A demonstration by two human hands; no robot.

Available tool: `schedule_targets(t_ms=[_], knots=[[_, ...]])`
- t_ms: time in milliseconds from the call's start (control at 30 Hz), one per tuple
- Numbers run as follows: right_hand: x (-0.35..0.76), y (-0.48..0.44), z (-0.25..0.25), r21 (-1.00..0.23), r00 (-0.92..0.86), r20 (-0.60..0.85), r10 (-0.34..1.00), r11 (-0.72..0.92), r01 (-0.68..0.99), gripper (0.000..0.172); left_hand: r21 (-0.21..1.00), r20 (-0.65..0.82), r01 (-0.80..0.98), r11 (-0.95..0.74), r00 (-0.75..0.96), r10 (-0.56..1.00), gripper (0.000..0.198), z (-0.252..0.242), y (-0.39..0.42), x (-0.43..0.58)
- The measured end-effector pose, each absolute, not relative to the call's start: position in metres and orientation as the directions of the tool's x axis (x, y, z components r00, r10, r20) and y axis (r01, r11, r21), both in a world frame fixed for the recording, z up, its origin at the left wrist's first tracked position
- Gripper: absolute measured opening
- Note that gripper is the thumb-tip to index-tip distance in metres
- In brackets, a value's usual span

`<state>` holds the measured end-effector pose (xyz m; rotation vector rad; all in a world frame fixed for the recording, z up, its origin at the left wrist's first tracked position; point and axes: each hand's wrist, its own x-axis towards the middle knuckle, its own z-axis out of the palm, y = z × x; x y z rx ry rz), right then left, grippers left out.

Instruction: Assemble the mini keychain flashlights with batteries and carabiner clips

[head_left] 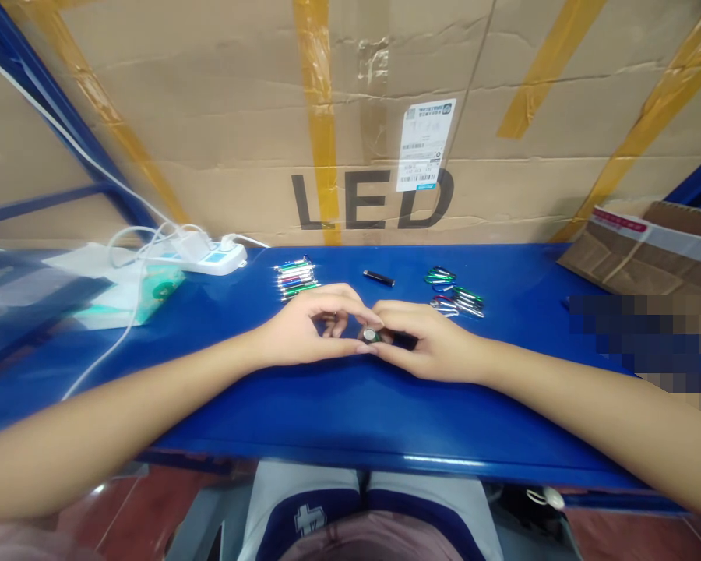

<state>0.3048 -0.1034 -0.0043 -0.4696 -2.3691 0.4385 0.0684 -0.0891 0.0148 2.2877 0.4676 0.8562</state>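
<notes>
A small roundish thing [370, 335] with a silver disc-like end and a dark green side sits between my two hands, above the blue table. Its kind is not clear, as fingers cover most of it. My right hand [429, 339] is closed around it, and the thumb and index finger of my left hand [321, 323] pinch at its silver end. Beyond my left hand lies a row of thin shiny coloured sticks [296, 280]. A short black rod [378, 278] lies behind the hands. Past my right hand are several coloured carabiners [441, 276].
A large cardboard box [239, 140] marked LED stands along the back of the blue table [339, 413]. At left are a white power strip [222, 257] with cables and a white-green plastic packet [157, 292]. A smaller cardboard box [625, 249] stands at right.
</notes>
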Motion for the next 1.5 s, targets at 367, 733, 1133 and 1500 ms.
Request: schedule_targets(t_ms=[367,733,1133,1500], knots=[[0.311,-0.102,0.009,-0.557,-0.652,0.482,0.586,0.779,0.288,0.015,0.704,0.451,0.161,-0.692,0.651,0.611,0.019,0.014,-0.089,0.071],[0.362,-0.055,0.008,-0.143,-0.376,0.229,0.898,0.413,0.900,0.024,0.892,0.343,0.101,-0.441,0.486,0.804,0.025,0.013,-0.079,0.068],[0.354,-0.076,0.047,-0.233,-0.287,-0.091,0.953,0.260,0.937,0.016,0.973,0.216,-0.012,-0.231,0.405,0.888,0.028,0.014,-0.079,0.071],[0.355,-0.068,0.032,-0.224,-0.329,-0.037,0.944,0.313,0.923,0.009,0.962,0.217,0.046,-0.269,0.467,0.857,0.025,0.011,-0.080,0.072]])
